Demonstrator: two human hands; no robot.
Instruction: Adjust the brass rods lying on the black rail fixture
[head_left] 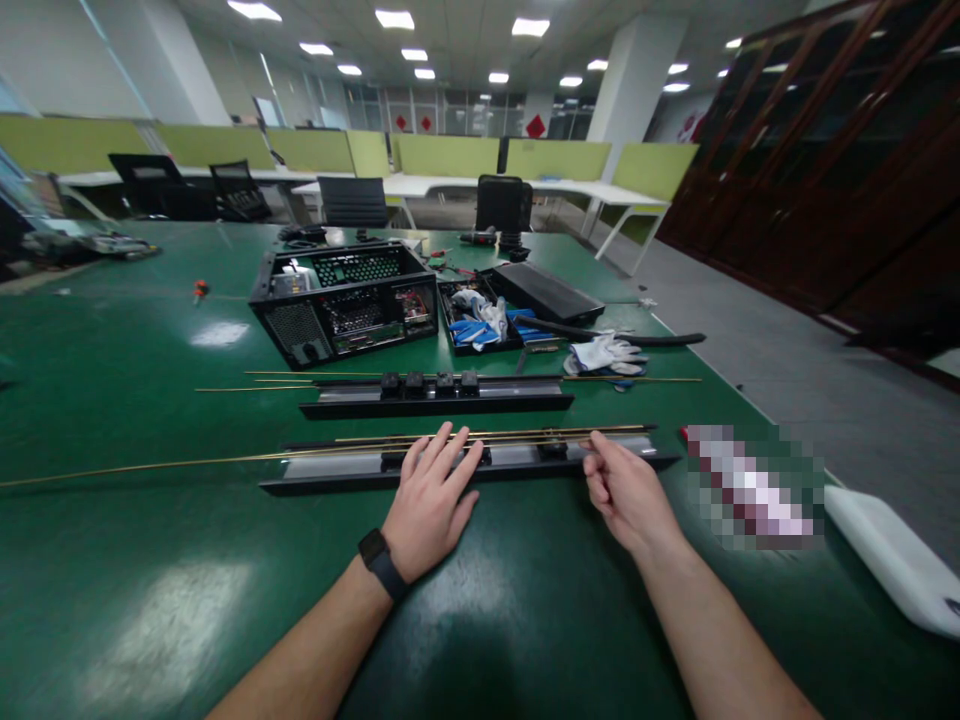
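Observation:
A long black channel (525, 472) with a pale inner strip lies across the green table in front of me. Thin brass rods (517, 436) run along it, and one sticks out far to the left. Palm down, my left hand (435, 492) rests over the channel with its fingers spread on the rods, partly covering a small black block underneath. Another black block (553, 450) sits in the channel between my hands. At the right end, my right hand (626, 490) has its fingers curled, with thumb and forefinger pinched at a brass rod.
A second black channel (442, 405) with several black blocks and rods lies behind. Farther back are an opened computer case (345, 305), a tray (484, 345) of gloves, a black panel (551, 290) and a white glove (606, 352). A white object (889, 555) lies at right.

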